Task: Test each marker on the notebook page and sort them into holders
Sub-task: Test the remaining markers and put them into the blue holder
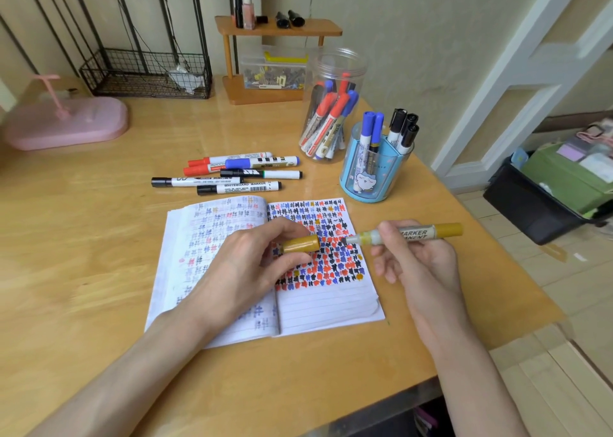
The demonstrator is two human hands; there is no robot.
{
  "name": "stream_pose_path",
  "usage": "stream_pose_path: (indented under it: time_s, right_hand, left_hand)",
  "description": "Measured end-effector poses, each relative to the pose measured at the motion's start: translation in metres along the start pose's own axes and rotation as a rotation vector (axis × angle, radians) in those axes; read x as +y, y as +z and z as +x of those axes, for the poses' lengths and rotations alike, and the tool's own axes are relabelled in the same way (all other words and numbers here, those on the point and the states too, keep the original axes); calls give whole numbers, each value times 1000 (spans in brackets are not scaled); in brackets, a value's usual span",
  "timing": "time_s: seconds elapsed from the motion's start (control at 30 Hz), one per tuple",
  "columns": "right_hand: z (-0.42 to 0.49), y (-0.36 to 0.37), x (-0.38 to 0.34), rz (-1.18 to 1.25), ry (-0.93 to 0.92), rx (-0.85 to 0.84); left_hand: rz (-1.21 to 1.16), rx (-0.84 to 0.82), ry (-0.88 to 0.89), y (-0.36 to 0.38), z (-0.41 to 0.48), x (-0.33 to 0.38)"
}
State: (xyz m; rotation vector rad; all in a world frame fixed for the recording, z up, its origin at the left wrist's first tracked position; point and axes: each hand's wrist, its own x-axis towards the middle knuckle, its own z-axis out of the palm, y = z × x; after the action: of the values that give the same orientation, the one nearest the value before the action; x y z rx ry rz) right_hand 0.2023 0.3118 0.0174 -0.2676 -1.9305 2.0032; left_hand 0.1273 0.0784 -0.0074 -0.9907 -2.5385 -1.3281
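We work at a wooden table [83, 237] with the open notebook [328, 307] at its centre. The right page is crowded with test marks, and only the lines toward 6 o'clock are blank.

At 1 o'clock stand a clear jar [335, 68] and a blue holder [365, 184]. Our right hand [421, 264] pinches the gold marker [414, 234] by its barrel, with the bare tip pointing to 9 o'clock over the page. Our left hand [242, 267] grips the gold cap [300, 244], just apart from the tip.

We judge that a misaligned cap could ink our fingers, and a dipped tip could stray over the old marks.

Six loose markers [232, 174] lie at 11 o'clock: two red, one blue and three black. The holder has two blue and three black. We cannot count the jar's markers.
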Motion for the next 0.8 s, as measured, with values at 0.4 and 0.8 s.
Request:
stream_pose_path:
  time_s: [0.4, 0.8]
  right_hand:
    - [-3, 18, 3, -13, 4, -250]
    - [-3, 16, 8, 25, 21, -194]
  left_hand:
    - [-26, -18, 22, -1, 2, 3]
    - [12, -69, 72, -2, 3, 0]
